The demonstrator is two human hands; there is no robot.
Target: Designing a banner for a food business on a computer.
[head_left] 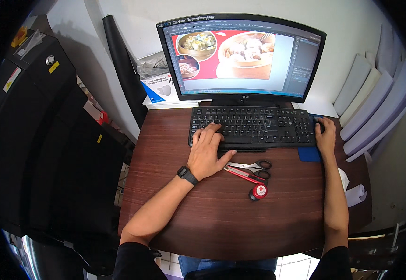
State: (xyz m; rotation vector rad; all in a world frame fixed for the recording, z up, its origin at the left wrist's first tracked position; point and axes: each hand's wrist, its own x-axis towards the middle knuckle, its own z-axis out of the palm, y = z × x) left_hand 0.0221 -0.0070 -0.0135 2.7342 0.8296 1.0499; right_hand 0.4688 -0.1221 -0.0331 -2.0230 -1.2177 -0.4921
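My left hand (206, 151) rests over the left part of a black keyboard (259, 135). Its fingers lie spread on the keys, with the thumb stretched out toward the right; a black digital watch (187, 175) is on that wrist. At the keyboard's right end, my right hand (326, 140) curls over a dark computer mouse (320, 126), mostly hidden under the fingers, on a blue mouse pad (309, 154). Just right of my left thumb lie scissors (247, 165) with black handles, beside a red utility knife (244, 175). A small round red-and-black object (260, 190) sits nearer me.
A monitor (277, 88) behind the keyboard displays dumpling pictures in an editing program. A white mask box (163, 88) stands left of it. Paper rolls (375, 107) lean at the right; a smaller roll (356, 195) lies below. A large black machine (49, 140) fills the left side.
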